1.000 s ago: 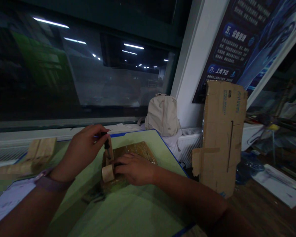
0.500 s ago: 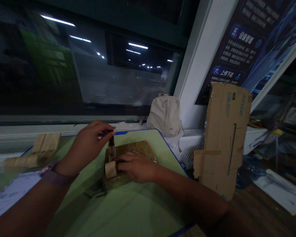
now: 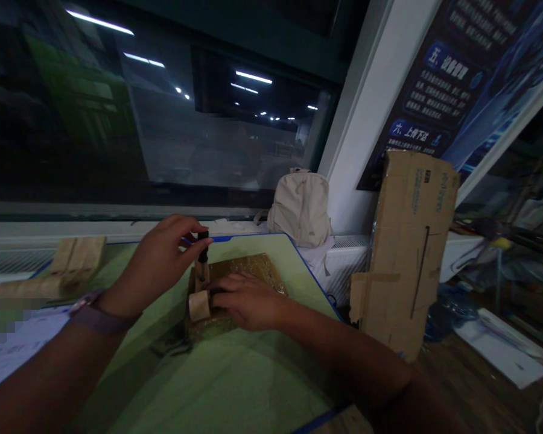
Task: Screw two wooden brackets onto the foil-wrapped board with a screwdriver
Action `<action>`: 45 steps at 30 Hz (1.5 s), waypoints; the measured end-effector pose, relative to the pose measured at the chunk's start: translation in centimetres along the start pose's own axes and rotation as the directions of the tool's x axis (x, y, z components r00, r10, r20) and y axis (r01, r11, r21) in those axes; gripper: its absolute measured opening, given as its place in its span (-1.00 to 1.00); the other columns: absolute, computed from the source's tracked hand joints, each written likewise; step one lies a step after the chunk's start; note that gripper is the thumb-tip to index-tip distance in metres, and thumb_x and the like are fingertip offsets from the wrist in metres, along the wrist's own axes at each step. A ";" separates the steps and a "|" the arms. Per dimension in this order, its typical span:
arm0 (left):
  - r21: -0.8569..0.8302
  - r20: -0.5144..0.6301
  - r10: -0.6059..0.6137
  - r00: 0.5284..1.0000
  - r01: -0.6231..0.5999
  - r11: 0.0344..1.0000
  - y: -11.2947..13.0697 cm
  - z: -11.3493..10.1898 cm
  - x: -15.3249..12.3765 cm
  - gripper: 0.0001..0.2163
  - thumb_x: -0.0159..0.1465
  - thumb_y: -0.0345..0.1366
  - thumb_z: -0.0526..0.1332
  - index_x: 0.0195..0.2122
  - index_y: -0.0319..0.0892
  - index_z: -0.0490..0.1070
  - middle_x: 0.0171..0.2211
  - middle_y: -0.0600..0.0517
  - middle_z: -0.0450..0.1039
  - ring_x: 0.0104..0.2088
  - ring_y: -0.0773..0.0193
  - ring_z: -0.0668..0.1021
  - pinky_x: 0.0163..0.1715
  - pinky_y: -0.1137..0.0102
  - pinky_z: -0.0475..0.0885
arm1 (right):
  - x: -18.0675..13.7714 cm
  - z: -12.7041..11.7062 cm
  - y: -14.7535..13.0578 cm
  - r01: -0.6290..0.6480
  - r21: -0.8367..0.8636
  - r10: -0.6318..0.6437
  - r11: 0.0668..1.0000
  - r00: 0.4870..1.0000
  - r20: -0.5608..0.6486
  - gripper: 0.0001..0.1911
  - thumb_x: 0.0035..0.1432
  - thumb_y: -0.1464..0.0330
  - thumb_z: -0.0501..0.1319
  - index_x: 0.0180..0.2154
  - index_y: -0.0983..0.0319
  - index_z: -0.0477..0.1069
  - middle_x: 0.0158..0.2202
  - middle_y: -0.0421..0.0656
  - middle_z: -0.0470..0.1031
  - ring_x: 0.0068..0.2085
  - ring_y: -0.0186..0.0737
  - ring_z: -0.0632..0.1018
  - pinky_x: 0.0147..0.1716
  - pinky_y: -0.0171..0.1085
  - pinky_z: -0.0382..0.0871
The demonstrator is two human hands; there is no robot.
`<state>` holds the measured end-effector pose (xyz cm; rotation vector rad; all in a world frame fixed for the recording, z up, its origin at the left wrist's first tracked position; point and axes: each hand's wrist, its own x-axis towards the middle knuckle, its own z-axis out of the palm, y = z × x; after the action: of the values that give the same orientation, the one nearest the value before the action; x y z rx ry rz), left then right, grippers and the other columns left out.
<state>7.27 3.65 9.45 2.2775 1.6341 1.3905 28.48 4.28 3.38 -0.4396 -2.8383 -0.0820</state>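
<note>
My left hand (image 3: 169, 250) pinches the black handle of a screwdriver (image 3: 203, 252) between thumb and fingers. The screwdriver stands upright, its lower end at a pale wooden piece (image 3: 200, 306) with a rounded block at the near end. From the right, my right hand (image 3: 248, 302) grips the side of this wooden piece with bent fingers; the fingertips are partly hidden. Beneath lies a tape-covered brown cardboard piece (image 3: 265, 268) on the green tabletop (image 3: 253, 374). Whether the tip sits on a screw is too small to tell.
More wooden parts (image 3: 79, 259) lie at the left, beside printed paper sheets (image 3: 36, 343). A dark, thin item (image 3: 174, 345) rests just left of the cardboard. Behind the table are a beige backpack (image 3: 301, 208) and a window; a tall cardboard sheet (image 3: 411, 259) leans at the right.
The view has shifted slightly. My left hand's fingers sit a little differently at the screwdriver, and more of its handle top shows. My right hand stays on the wooden piece.
</note>
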 end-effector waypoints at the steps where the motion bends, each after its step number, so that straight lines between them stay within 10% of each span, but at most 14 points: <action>1: -0.001 -0.001 -0.002 1.000 0.002 1.000 0.0 0.0 0.0 -0.77 0.21 -0.05 0.18 -0.29 -0.09 0.44 -0.24 -0.05 0.50 -0.30 0.12 0.56 -0.28 0.26 0.49 | 0.0 0.1 0.0 0.004 0.006 -0.004 1.000 1.000 -0.004 -0.68 0.22 0.46 0.17 0.01 0.16 0.42 0.13 -0.08 0.43 0.04 -0.10 0.42 0.04 -0.12 0.33; 45: -0.111 0.064 -0.052 0.997 0.058 0.992 0.6 0.2 -0.4 -0.85 0.33 -0.23 0.10 -0.13 -0.14 0.33 -0.15 -0.06 0.56 -0.25 0.17 0.59 -0.25 0.29 0.49 | 0.0 -0.1 0.0 0.023 0.125 -0.015 0.992 0.998 -0.061 -0.69 0.19 0.59 0.10 -0.09 0.23 0.45 0.07 -0.01 0.45 0.02 -0.09 0.43 0.02 -0.09 0.30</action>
<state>7.85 3.15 9.39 2.1742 1.5470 1.3504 28.54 4.25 3.45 -0.3769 -2.7691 0.0783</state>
